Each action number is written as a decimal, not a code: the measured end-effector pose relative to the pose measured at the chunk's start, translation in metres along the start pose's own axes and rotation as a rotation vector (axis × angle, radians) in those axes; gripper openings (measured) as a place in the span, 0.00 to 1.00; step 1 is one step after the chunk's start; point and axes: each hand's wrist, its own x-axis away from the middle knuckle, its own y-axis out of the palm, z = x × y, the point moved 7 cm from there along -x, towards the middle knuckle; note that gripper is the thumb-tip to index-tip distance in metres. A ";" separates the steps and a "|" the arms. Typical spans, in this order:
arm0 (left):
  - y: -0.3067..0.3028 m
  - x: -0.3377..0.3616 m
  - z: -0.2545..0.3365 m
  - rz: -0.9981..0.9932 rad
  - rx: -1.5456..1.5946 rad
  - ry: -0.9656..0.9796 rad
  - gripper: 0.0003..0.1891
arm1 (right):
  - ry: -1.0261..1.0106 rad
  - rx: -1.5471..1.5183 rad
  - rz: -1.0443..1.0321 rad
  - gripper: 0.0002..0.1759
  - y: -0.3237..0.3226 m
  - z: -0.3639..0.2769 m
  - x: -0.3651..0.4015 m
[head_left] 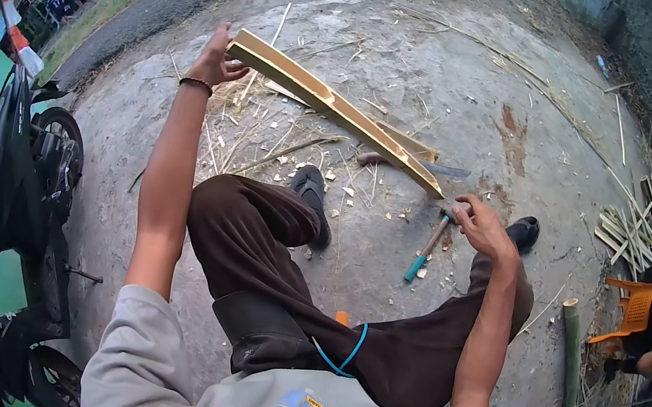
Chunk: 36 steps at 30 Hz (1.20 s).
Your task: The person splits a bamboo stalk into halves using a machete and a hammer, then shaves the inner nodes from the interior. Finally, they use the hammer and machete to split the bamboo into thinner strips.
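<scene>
A long half-round piece of split bamboo (333,107), pale hollow side up, slants across in front of my knees. My left hand (217,58) is at its upper left end, palm against the end with some fingers reaching behind it. Close by the lower right end is my right hand (480,225), fingers loosely bent and apart, with a small gap between it and the bamboo. Below that hand, a hammer (427,254) with a teal grip lies on the ground. A machete (446,171) lies partly hidden behind the bamboo, its wooden handle showing to the left.
Bamboo chips and strips litter the concrete ground (304,21). On the right are a pile of split strips (637,231), an orange chair (624,310) with a person there, and a green bamboo pole (568,370). A motorcycle (31,182) stands on the left.
</scene>
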 end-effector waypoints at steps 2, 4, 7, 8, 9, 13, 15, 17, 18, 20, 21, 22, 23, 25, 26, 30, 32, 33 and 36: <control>-0.046 -0.031 -0.032 0.146 0.077 -0.074 0.32 | 0.022 -0.009 0.004 0.24 -0.001 0.008 0.009; -0.091 -0.063 -0.074 0.296 0.176 -0.089 0.35 | -0.025 -0.019 0.016 0.23 0.000 0.014 0.008; -0.102 -0.034 -0.100 0.290 0.400 0.000 0.41 | 0.048 0.037 -0.004 0.23 -0.006 0.017 0.016; -0.119 -0.046 -0.115 0.317 0.422 0.011 0.39 | 0.074 0.022 0.006 0.22 -0.009 0.013 0.022; -0.133 -0.062 -0.133 0.330 0.461 0.008 0.41 | 0.111 0.025 0.001 0.22 -0.007 0.017 0.025; -0.148 -0.096 -0.201 0.379 0.569 0.067 0.53 | 0.099 0.103 -0.029 0.20 -0.008 0.034 0.024; -0.206 -0.172 -0.278 0.362 0.630 -0.075 0.51 | 0.163 0.116 -0.076 0.20 -0.003 0.053 0.025; -0.204 -0.177 -0.301 0.467 0.252 -0.026 0.43 | 0.208 0.127 -0.130 0.21 -0.002 0.064 0.018; -0.174 -0.157 -0.294 0.499 0.105 -0.064 0.32 | 0.205 0.149 -0.214 0.21 0.003 0.070 0.011; -0.117 -0.134 -0.277 0.362 -0.211 -0.063 0.30 | 0.142 0.205 -0.371 0.21 0.016 0.085 -0.015; -0.087 -0.130 -0.270 0.246 -0.246 0.011 0.26 | 0.124 0.279 -0.443 0.20 0.021 0.084 -0.037; -0.046 -0.107 -0.256 0.101 -0.297 0.037 0.23 | 0.072 0.272 -0.452 0.20 0.026 0.084 -0.066; -0.013 -0.094 -0.252 -0.044 -0.296 0.040 0.21 | 0.018 0.265 -0.455 0.19 0.031 0.083 -0.098; 0.043 -0.056 -0.253 -0.361 -0.289 0.064 0.22 | -0.072 0.184 -0.312 0.18 0.042 0.077 -0.174; 0.063 -0.038 -0.256 -0.458 -0.339 0.016 0.21 | -0.097 0.153 -0.223 0.16 0.050 0.074 -0.211; 0.092 -0.008 -0.289 -0.728 -0.446 -0.050 0.19 | -0.141 0.371 -0.059 0.13 0.077 0.106 -0.319; 0.087 -0.011 -0.301 -0.677 -0.402 -0.078 0.18 | -0.106 0.344 -0.077 0.13 0.100 0.118 -0.326; 0.084 -0.015 -0.302 -0.629 -0.390 -0.087 0.18 | -0.148 0.372 -0.128 0.13 0.116 0.118 -0.329; 0.090 -0.017 -0.307 -0.573 -0.383 -0.067 0.16 | -0.291 0.325 -0.144 0.14 0.172 0.117 -0.342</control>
